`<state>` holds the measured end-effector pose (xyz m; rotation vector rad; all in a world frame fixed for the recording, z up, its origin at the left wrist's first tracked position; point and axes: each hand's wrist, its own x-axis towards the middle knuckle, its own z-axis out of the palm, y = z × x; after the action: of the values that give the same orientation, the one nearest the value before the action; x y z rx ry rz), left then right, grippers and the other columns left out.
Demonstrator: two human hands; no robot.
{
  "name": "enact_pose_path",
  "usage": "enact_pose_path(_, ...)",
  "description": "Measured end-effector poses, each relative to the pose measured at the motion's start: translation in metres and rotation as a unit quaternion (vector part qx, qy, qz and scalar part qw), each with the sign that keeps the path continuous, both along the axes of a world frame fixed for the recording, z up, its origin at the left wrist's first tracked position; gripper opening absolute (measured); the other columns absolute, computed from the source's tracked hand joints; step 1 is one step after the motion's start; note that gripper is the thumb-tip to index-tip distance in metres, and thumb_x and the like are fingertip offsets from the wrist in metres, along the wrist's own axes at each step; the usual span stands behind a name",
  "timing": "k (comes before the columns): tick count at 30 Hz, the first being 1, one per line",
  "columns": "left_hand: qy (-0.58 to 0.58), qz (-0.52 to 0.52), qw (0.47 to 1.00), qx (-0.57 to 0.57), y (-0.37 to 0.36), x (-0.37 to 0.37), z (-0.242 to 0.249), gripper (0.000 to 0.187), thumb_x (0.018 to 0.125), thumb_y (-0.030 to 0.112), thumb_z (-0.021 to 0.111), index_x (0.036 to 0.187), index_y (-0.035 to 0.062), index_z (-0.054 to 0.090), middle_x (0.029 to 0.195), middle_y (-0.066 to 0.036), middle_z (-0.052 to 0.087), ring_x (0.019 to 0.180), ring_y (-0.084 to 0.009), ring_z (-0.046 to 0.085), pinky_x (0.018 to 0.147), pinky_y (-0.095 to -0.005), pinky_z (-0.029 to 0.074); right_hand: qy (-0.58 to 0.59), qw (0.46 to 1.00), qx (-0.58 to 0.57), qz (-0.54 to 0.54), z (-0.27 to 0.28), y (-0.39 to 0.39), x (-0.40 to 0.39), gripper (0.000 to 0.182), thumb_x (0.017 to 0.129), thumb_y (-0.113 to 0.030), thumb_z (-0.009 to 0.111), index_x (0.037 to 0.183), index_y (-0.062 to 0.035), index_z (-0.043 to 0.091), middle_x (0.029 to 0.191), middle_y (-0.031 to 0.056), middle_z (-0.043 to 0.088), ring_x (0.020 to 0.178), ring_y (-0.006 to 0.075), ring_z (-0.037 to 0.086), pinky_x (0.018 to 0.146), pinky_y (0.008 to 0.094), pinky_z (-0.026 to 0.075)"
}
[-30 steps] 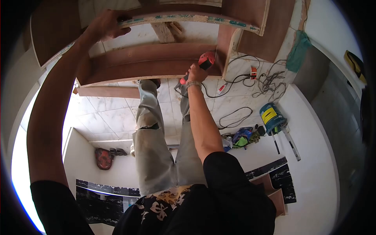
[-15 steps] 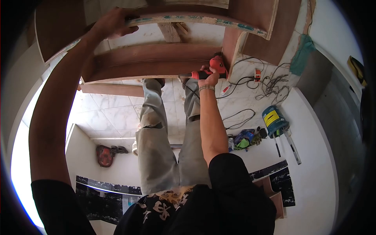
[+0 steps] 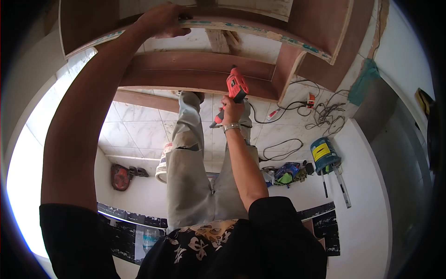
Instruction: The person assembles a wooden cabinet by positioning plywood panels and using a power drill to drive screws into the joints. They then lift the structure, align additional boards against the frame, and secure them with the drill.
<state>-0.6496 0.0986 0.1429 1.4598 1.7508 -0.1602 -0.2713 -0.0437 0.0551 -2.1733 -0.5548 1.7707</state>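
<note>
My left hand [image 3: 163,19] reaches up and grips the pale front edge of the upper plywood panel [image 3: 260,29] of a brown wooden cabinet frame. My right hand [image 3: 231,107] holds a red power drill [image 3: 234,88] by its handle, its body pointing up toward the lower brown board [image 3: 195,76] of the frame. A black cord runs from the drill to the right across the floor. My grey-trousered legs [image 3: 193,167] hang below the frame.
White marble tiles cover the floor. Tangled black cables [image 3: 323,111] and a power strip lie at the right. A blue-and-yellow can [image 3: 322,149], a level, a pile of tools [image 3: 285,173], a white bucket [image 3: 161,167] and a red bag [image 3: 120,176] sit around my feet. A green cloth [image 3: 364,81] hangs at the right.
My right hand has pulled the drill left and away from the frame's right corner, turning it from level to pointing up. My left hand stays on the upper panel edge.
</note>
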Motion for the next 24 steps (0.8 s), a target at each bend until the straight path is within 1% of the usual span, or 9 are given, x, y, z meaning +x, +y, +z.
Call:
enact_pose_path(7, -0.002, -0.015, 0.999, 0.037, -0.002, -0.003, -0.005, 0.049, 0.081, 0.037, 0.077, 0.122, 0.0104, 0.073, 0.113, -0.015, 0.075, 0.108, -0.0354, 0.069, 0.100, -0.0439, 0.053, -0.071, 0.989, 0.060, 0.114, -0.009, -0.002, -0.001, 0.018, 0.076, -0.005, 0.065, 0.092, -0.0025, 0.058, 0.066, 0.0039, 0.062, 0.049, 0.0131, 0.056, 0.042, 0.0294, 0.048)
enact_pose_path(10, -0.021, 0.003, 0.999, 0.028, -0.003, -0.004, -0.008, 0.047, 0.079, 0.030, 0.074, 0.122, 0.0126, 0.074, 0.112, -0.015, 0.075, 0.106, -0.0361, 0.070, 0.098, -0.0444, 0.055, -0.078, 0.988, 0.055, 0.119, -0.006, 0.001, -0.004, 0.020, 0.074, -0.003, 0.064, 0.093, -0.0023, 0.058, 0.065, 0.0033, 0.061, 0.047, 0.0130, 0.055, 0.042, 0.0293, 0.048)
enact_pose_path(11, -0.030, 0.003, 0.999, 0.032, -0.003, -0.006, -0.009, 0.046, 0.078, 0.033, 0.075, 0.119, 0.0120, 0.075, 0.110, -0.016, 0.076, 0.102, -0.0368, 0.071, 0.094, -0.0447, 0.056, -0.078, 0.987, 0.058, 0.127, -0.007, 0.000, -0.004, 0.020, 0.073, -0.003, 0.064, 0.093, -0.0023, 0.059, 0.065, 0.0033, 0.061, 0.047, 0.0131, 0.055, 0.042, 0.0293, 0.047)
enact_pose_path(13, -0.045, 0.002, 0.998, 0.040, -0.004, -0.011, -0.010, 0.047, 0.075, 0.038, 0.077, 0.113, 0.0110, 0.076, 0.104, -0.018, 0.076, 0.096, -0.0381, 0.072, 0.088, -0.0455, 0.058, -0.075, 0.985, 0.065, 0.142, -0.024, -0.009, 0.008, 0.022, 0.073, -0.003, 0.064, 0.094, -0.0023, 0.059, 0.066, 0.0034, 0.061, 0.048, 0.0134, 0.056, 0.041, 0.0294, 0.047)
enact_pose_path(16, -0.039, -0.035, 0.996, 0.072, -0.004, -0.010, -0.009, 0.043, 0.075, 0.035, 0.074, 0.111, 0.0121, 0.076, 0.102, -0.017, 0.076, 0.093, -0.0393, 0.072, 0.085, -0.0469, 0.058, -0.114, 0.968, 0.117, 0.191, -0.051, -0.024, 0.025, 0.023, 0.072, -0.003, 0.064, 0.094, -0.0023, 0.060, 0.068, 0.0039, 0.062, 0.048, 0.0145, 0.056, 0.041, 0.0289, 0.047)
enact_pose_path(19, -0.053, -0.013, 0.991, 0.125, -0.011, -0.005, -0.008, 0.041, 0.074, 0.028, 0.070, 0.112, 0.0134, 0.076, 0.099, -0.017, 0.076, 0.091, -0.0397, 0.071, 0.082, -0.0481, 0.058, -0.091, 0.960, 0.143, 0.221, -0.057, -0.026, 0.038, 0.025, 0.072, -0.004, 0.064, 0.097, -0.0024, 0.062, 0.072, 0.0043, 0.065, 0.048, 0.0150, 0.057, 0.042, 0.0297, 0.047)
enact_pose_path(20, -0.032, -0.029, 0.994, 0.099, -0.010, -0.005, -0.010, 0.042, 0.074, 0.024, 0.069, 0.114, 0.0141, 0.075, 0.098, -0.017, 0.076, 0.090, -0.0394, 0.072, 0.081, -0.0482, 0.058, -0.086, 0.962, 0.126, 0.226, -0.058, -0.025, 0.041, 0.026, 0.072, -0.005, 0.065, 0.098, -0.0024, 0.062, 0.073, 0.0044, 0.066, 0.049, 0.0150, 0.058, 0.042, 0.0297, 0.048)
enact_pose_path(22, 0.004, -0.065, 0.997, 0.044, -0.001, 0.000, -0.008, 0.046, 0.072, 0.017, 0.066, 0.117, 0.0155, 0.075, 0.097, -0.018, 0.075, 0.089, -0.0389, 0.072, 0.079, -0.0485, 0.058, -0.083, 0.965, 0.088, 0.233, -0.024, -0.009, 0.031, 0.028, 0.073, -0.007, 0.067, 0.101, -0.0026, 0.063, 0.075, 0.0045, 0.067, 0.049, 0.0150, 0.058, 0.043, 0.0299, 0.049)
enact_pose_path(24, 0.020, -0.110, 0.994, -0.008, 0.013, 0.003, -0.001, 0.052, 0.069, 0.011, 0.063, 0.120, 0.0166, 0.074, 0.096, -0.018, 0.075, 0.089, -0.0395, 0.071, 0.078, -0.0488, 0.057, -0.077, 0.959, 0.093, 0.257, -0.027, -0.007, 0.040, 0.032, 0.073, -0.010, 0.069, 0.103, -0.0015, 0.062, 0.075, 0.0070, 0.066, 0.060, 0.0186, 0.062, 0.057, 0.0343, 0.051)
